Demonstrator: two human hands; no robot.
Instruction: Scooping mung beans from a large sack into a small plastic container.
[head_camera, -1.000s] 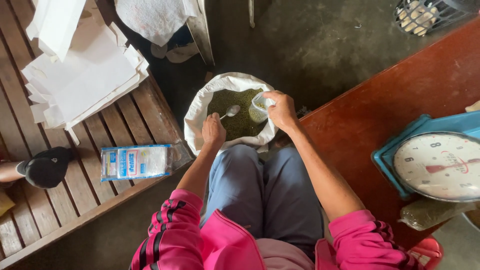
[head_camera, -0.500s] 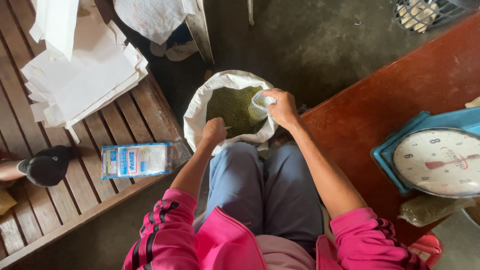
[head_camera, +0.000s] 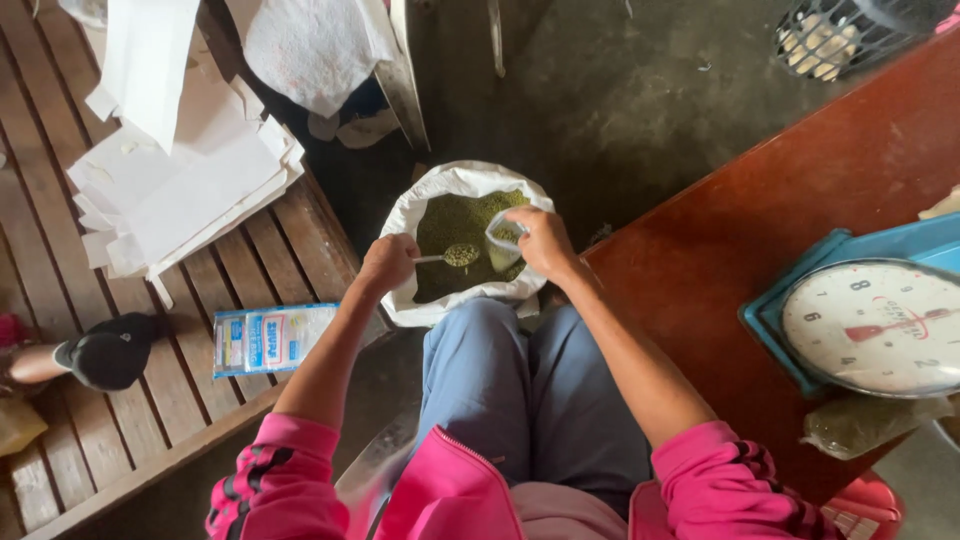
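Left hand (head_camera: 388, 262) fisted on a loaded spoon (head_camera: 452, 256), right hand (head_camera: 540, 243) pinching a clear bag (head_camera: 502, 238) over the sack (head_camera: 440, 195).

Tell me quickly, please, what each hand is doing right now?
Left hand: closed, holding a spoon of green grains.
Right hand: closed, holding a small clear bag.

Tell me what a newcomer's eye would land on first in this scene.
First, the white sack of green beans on the floor at centre, between the person's knees. Above it the left hand holds a metal spoon loaded with beans, next to a small clear bag held open by the right hand. At right, a blue dial scale sits on the reddish-brown table.
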